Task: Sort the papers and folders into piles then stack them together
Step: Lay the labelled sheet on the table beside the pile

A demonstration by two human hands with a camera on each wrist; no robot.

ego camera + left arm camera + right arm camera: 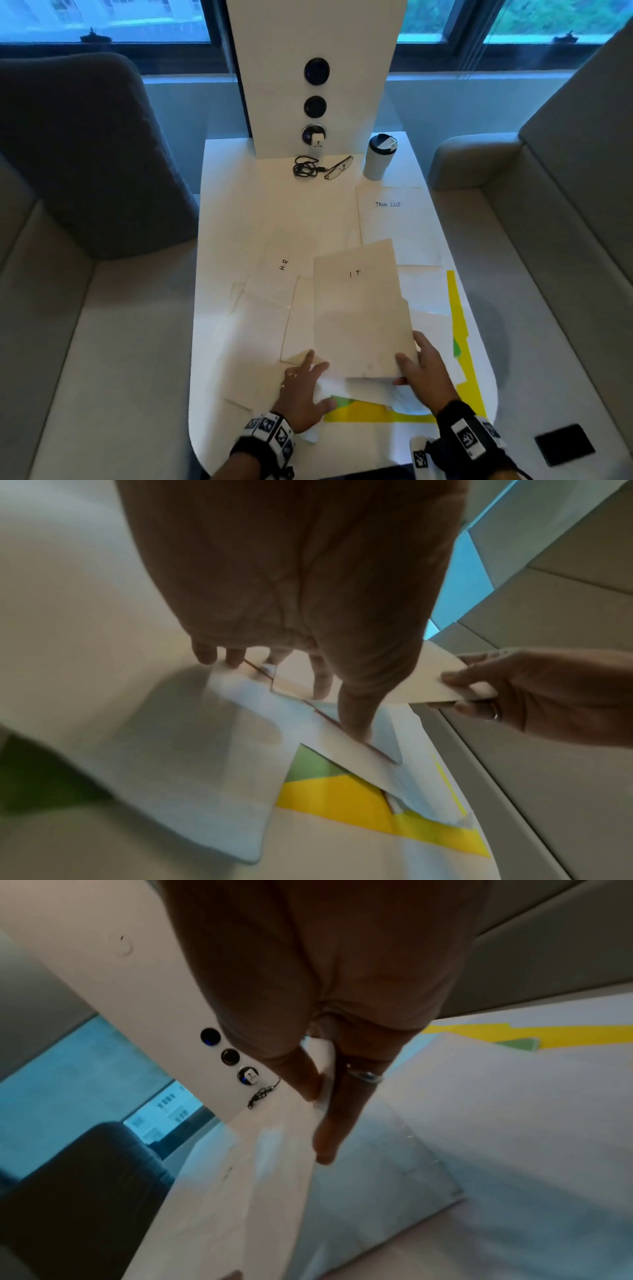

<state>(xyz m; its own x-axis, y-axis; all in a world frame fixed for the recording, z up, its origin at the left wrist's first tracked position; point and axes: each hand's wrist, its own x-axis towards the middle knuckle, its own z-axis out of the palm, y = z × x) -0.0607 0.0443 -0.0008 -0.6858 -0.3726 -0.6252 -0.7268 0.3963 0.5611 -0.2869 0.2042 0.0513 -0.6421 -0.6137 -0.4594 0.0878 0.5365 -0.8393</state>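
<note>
Beige I.T. folder [359, 308] near the front middle of the table [239, 178], lying over a loose spread of papers with its near end lifted off them. Pinched at the near right corner by the right hand [423, 371], thumb on top and fingers beneath; fingertips hidden under the folder in the head view, clearer from the left wrist. Just left of that end, the left hand [301, 394], fingers straight and spread, tips pressing down on the white sheets [253, 359], gripping nothing.

Behind and to the left, the H.R. folder [281, 270], angled, its right part covered by the I.T. folder. Farther back on the right, the TASK LIST sheet [394, 222], flat, its near edge partly covered. Along the right and near edges, the yellow folder [459, 315], mostly buried, showing only as strips. Beside it a green sliver [456, 347]; folder or sheet, cannot tell. Number of white sheets in the spread hard to make out: pale on a pale table, edges faint.

At the far end, against the upright white panel [315, 51]: a coiled cable [305, 167], glasses [339, 167] just beside it, a white mug [378, 157] with a dark lid to the right. On the right-hand seat, well apart from the table, a black square [565, 443]. Both wrist views blurred, largely filled by the hands.
</note>
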